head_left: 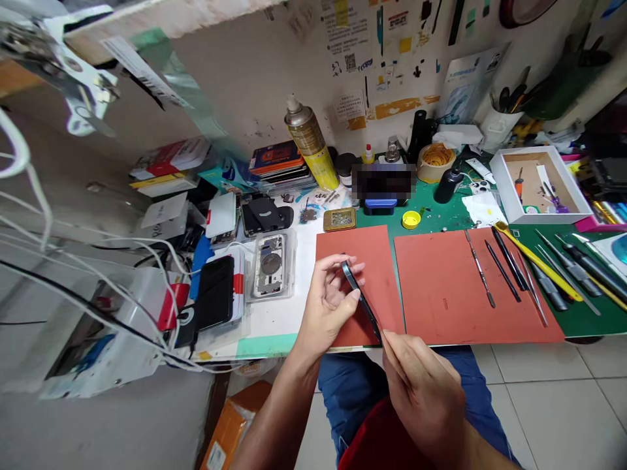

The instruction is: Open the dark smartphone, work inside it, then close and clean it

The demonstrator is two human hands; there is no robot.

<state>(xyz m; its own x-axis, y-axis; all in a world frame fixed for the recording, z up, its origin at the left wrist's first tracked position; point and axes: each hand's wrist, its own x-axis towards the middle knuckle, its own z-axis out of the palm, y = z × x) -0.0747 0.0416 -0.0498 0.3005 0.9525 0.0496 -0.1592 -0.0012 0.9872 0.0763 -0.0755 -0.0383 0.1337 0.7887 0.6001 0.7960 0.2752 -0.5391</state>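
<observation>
My left hand (332, 301) grips a dark smartphone (361, 299), turned edge-on and tilted above the left red mat (377, 261). Its thumb presses on the near side, with the other fingers behind. At the lower end of the phone, my right hand (421, 378) is closed, fingertips pinched together against or just beside the phone's edge. Whatever lies between those fingertips is hidden or too small to make out. The phone's screen and back are seen only at a steep slant.
On the right red mat (431, 287) lie a metal spudger (480, 267) and several slim tools, beside a yellow-handled brush (543, 264). To the left are an opened phone in a clear case (271, 264), a black phone (215, 290) and loose white cables (161, 261). A spray can (313, 147) stands behind.
</observation>
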